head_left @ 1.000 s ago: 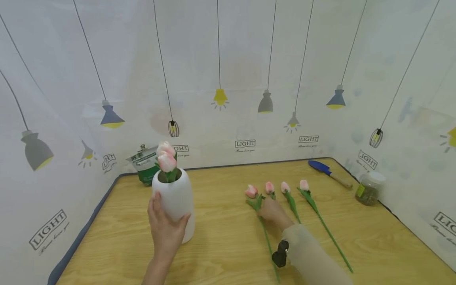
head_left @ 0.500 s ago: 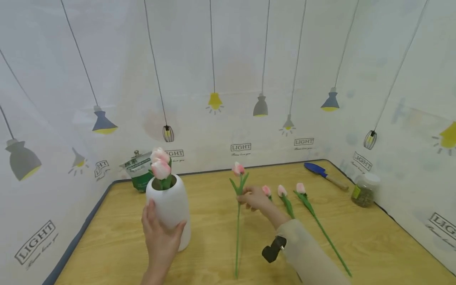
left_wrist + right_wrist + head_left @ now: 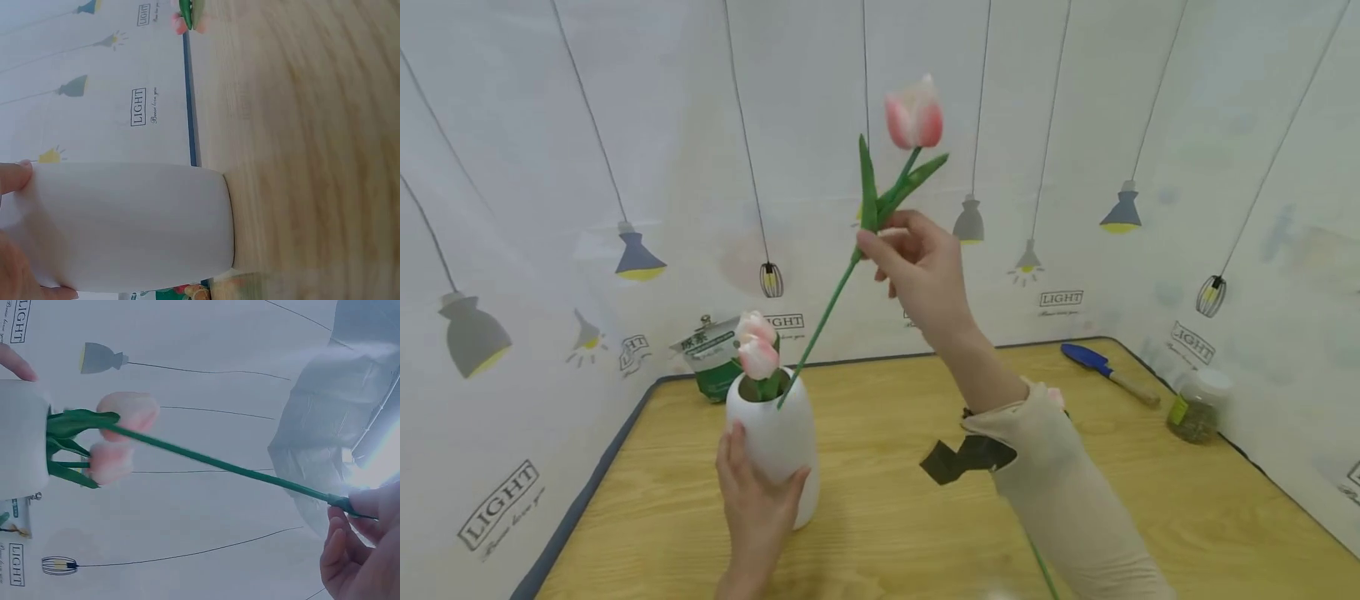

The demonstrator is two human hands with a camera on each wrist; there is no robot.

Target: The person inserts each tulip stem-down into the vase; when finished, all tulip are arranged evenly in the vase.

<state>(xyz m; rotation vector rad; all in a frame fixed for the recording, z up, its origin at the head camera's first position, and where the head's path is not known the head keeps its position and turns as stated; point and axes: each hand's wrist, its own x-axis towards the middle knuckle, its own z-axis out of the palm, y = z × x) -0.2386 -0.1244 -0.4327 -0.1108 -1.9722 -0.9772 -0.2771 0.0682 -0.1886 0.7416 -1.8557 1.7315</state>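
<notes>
A white vase (image 3: 778,442) stands on the wooden table, and my left hand (image 3: 756,492) grips its side, fingers at the left and thumb at the right. Two pink-and-white tulips (image 3: 758,354) rise from its mouth. High over the table my right hand (image 3: 925,275) pinches another tulip (image 3: 913,117) by the stem just under its leaves. That stem slants down to the left, its lower end overlapping the vase's rim in the head view. In the right wrist view the green stem (image 3: 219,464) runs from the fingertips toward the flowers in the vase (image 3: 22,440).
A green and white bag (image 3: 715,367) with a clip stands behind the vase. At the back right lie a blue trowel (image 3: 1086,358) and a lidded jar (image 3: 1198,408). My right sleeve mostly hides the tulips on the table; one stem (image 3: 1041,562) shows below it.
My right hand has picked a tulip off the table, raised it high and brought it leftward, its stem end now at the vase. My left hand keeps its hold on the vase.
</notes>
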